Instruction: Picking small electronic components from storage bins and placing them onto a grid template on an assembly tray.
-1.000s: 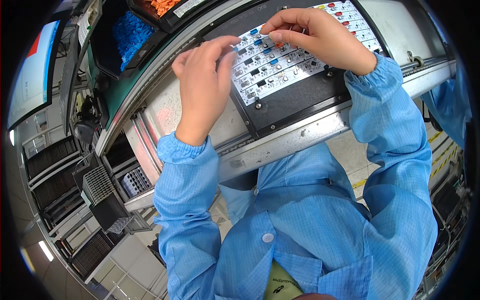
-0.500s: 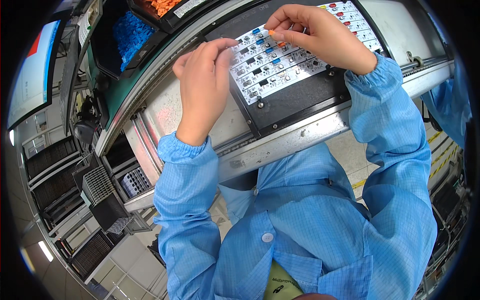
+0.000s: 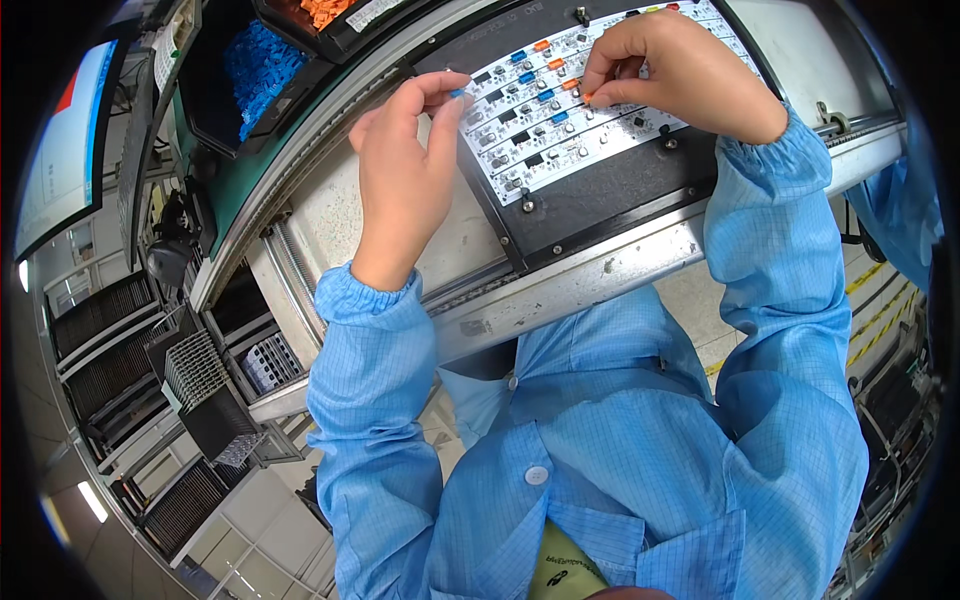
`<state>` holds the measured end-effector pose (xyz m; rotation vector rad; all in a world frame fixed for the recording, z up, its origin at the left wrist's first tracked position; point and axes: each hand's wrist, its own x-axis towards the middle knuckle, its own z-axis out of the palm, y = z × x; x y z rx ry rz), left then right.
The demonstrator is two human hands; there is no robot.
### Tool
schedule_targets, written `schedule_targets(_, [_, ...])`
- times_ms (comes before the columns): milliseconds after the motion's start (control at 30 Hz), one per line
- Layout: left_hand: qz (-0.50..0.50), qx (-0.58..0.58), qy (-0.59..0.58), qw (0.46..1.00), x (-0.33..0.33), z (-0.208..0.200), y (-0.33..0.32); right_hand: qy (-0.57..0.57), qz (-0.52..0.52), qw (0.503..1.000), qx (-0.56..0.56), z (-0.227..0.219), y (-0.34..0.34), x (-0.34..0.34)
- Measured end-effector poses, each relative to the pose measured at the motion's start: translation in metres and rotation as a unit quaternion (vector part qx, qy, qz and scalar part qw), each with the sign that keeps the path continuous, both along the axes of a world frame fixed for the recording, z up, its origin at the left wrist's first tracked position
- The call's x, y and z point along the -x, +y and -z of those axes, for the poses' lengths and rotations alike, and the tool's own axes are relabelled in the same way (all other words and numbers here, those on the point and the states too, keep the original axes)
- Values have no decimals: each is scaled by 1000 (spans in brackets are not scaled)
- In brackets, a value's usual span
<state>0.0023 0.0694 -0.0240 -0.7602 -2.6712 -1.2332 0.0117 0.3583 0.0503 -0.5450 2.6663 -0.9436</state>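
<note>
A white circuit board panel [image 3: 600,140] made up of several parallel strips lies in a black fixture [image 3: 640,165]. My right hand [image 3: 685,78] is above the panel, thumb and fingers closed on a small orange plastic component [image 3: 588,99] at one of the middle strips. Whether that component touches the board cannot be made out. Over the panel's left edge, my left hand [image 3: 412,160] pinches a small blue plastic component [image 3: 458,93]. Blue components [image 3: 546,95] and orange components [image 3: 556,63] sit side by side on the strips between my hands.
A black bin of blue components [image 3: 265,75] and another of orange components [image 3: 328,10] stand at the upper left. The fixture rests on a metal-railed conveyor [image 3: 600,262]. A monitor [image 3: 65,140] is at far left; racks [image 3: 110,320] stand below it.
My right hand has moved slightly right and nearer to me, to another strip. More orange components show on the board. The panel has shifted slightly right; my left hand has barely moved.
</note>
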Motion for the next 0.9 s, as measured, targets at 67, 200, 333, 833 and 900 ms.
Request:
schedule_targets(67, [-2,-11,-17,1000,-1,-3,2,8,-3,1000,-12,3,1,0])
schedule_targets(200, [-1,-37,-50,998,-3,-3,6,15,1,1000,-4,4,0,-3])
schedule_targets(333, [11,-49,-10,999,-8,-9,7,62,-28,998,3,32,2,1])
schedule_targets(833, [93,-7,-9,996,-31,-15,2,127,-49,990,-24,28,2,0])
schedule_targets(900, [95,-4,-20,995,-31,-14,3,169,-64,983,-19,40,4,-1])
